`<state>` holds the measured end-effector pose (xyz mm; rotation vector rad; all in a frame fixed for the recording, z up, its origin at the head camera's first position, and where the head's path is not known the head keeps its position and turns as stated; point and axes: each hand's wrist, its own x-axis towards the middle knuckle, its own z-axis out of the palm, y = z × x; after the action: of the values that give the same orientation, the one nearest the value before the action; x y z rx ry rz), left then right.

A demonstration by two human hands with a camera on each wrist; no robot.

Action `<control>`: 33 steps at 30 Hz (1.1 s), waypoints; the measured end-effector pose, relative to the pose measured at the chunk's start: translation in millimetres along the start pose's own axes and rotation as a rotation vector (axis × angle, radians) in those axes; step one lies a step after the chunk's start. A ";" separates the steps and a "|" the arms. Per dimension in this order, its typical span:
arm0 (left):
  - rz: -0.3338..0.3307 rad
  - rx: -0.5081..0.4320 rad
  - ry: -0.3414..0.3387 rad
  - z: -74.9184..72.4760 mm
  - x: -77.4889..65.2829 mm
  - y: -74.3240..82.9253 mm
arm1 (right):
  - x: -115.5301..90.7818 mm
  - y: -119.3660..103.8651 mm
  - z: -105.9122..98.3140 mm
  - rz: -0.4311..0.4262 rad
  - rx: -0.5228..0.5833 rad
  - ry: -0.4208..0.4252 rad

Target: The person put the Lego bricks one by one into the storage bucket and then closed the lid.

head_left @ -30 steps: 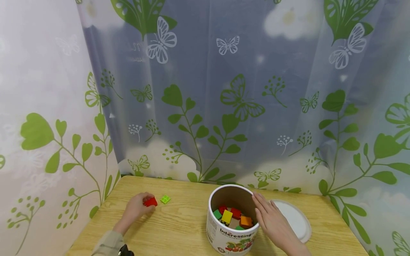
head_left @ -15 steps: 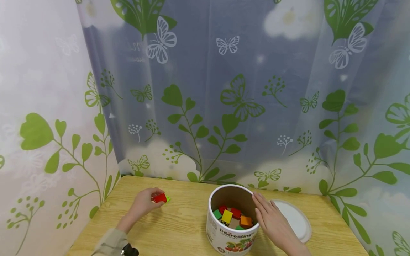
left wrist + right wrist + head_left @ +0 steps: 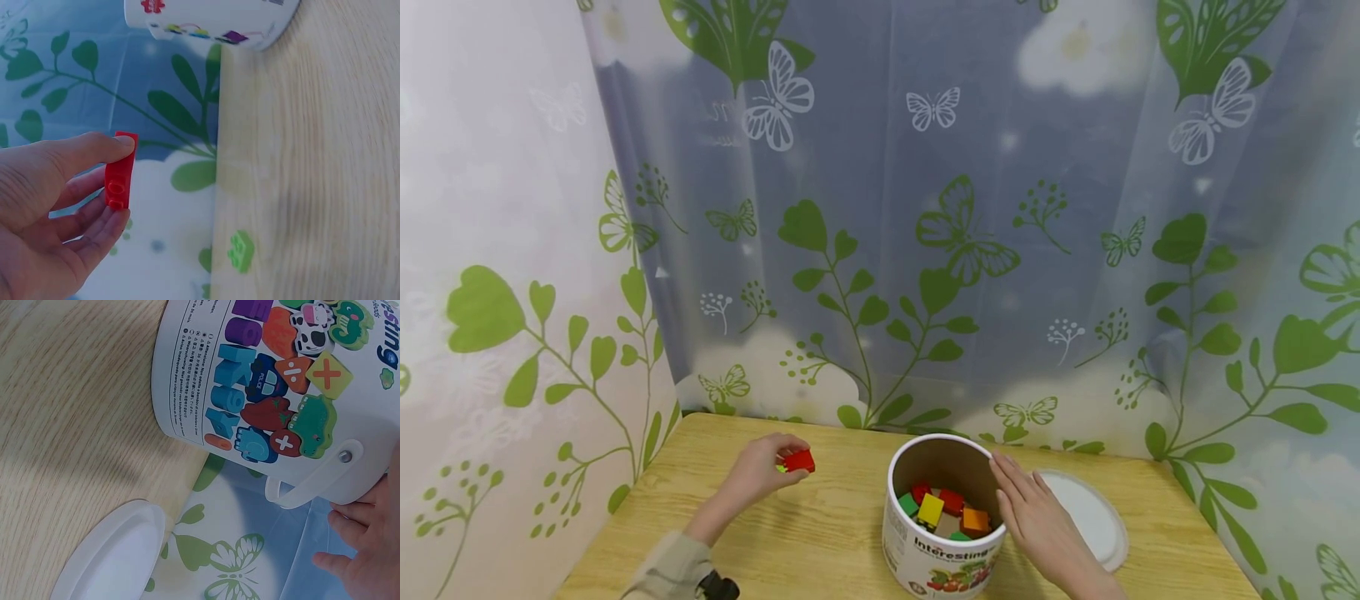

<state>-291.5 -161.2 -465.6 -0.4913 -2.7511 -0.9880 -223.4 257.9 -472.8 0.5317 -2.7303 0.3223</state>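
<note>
My left hand [image 3: 756,475] pinches a red toy building brick [image 3: 799,461] between thumb and fingertips, above the left part of the table. In the left wrist view the red brick [image 3: 122,175] stands edge-on with its studs showing. A light green studded brick [image 3: 242,252] lies on the table below; in the head view the left fingers mostly cover it. My right hand [image 3: 1041,521] lies with straight fingers against the right side of the rim of a white printed bucket [image 3: 898,533]. Inside sit a yellow brick [image 3: 930,509], an orange brick [image 3: 975,522] and several red and green ones.
Behind the right hand a white round lid [image 3: 1101,521] lies flat on the wooden table [image 3: 835,533]. A white handle [image 3: 319,481] hangs from the bucket's side. A printed curtain [image 3: 850,208] rises right at the table's back edge.
My left hand has moved to the right with the red brick, over the green brick, which its fingers now largely hide. The right hand and the bucket have stayed in place.
</note>
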 end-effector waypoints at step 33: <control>0.274 -0.079 -0.104 43.7 38.8 97.1 | -0.6 0.4 0.2 -0.005 -0.004 0.016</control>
<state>-294.6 -53.2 -431.6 -0.9288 -2.6427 -1.0296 -223.1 258.4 -473.3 0.5323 -2.7136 0.3177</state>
